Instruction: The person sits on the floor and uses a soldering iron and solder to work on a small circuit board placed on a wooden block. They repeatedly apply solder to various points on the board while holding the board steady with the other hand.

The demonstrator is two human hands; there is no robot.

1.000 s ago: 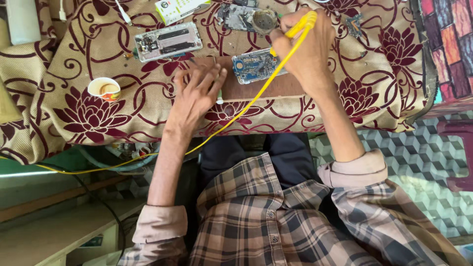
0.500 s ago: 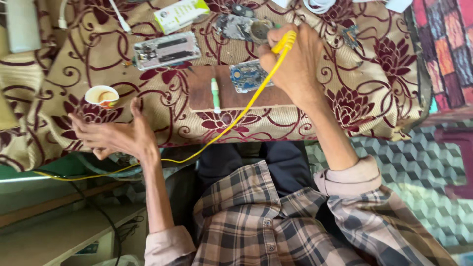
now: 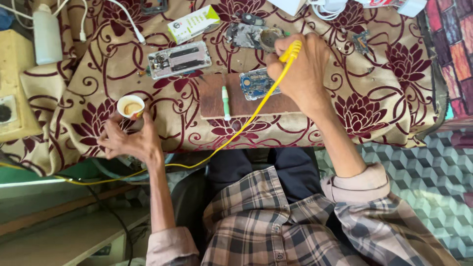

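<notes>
- Nearest to us, our checked shirt point(image 3: 295, 231) and rolled cuffs fill the foreground, with both forearms stretched over the tabletop point(image 3: 394, 98) and its cream cloth patterned with maroon flowers.
- Our left hand point(image 3: 129, 141) sits at the near edge with fingers loosely curled. The fingertips touch the small round white tub of amber paste point(image 3: 131, 106), which looks set there for easy dipping. The hand is not clamped on it.
- A yellow cable point(image 3: 197, 162) droops off the edge between our arms, slack enough not to tug.
- Our right hand point(image 3: 301, 74) is closed around the yellow-handled soldering tool point(image 3: 291, 50), gripped like a pen, seemingly for fine control. The tip is hidden.
- Under it lies the small blue circuit board point(image 3: 255, 83) on a brown wooden block point(image 3: 246, 98), probably to spare the cloth. A white and green tool point(image 3: 225, 102) rests alongside.
- Farther off we see an opened silver phone body point(image 3: 180, 59), a white and green box point(image 3: 193, 22) and a white bottle point(image 3: 47, 34).
</notes>
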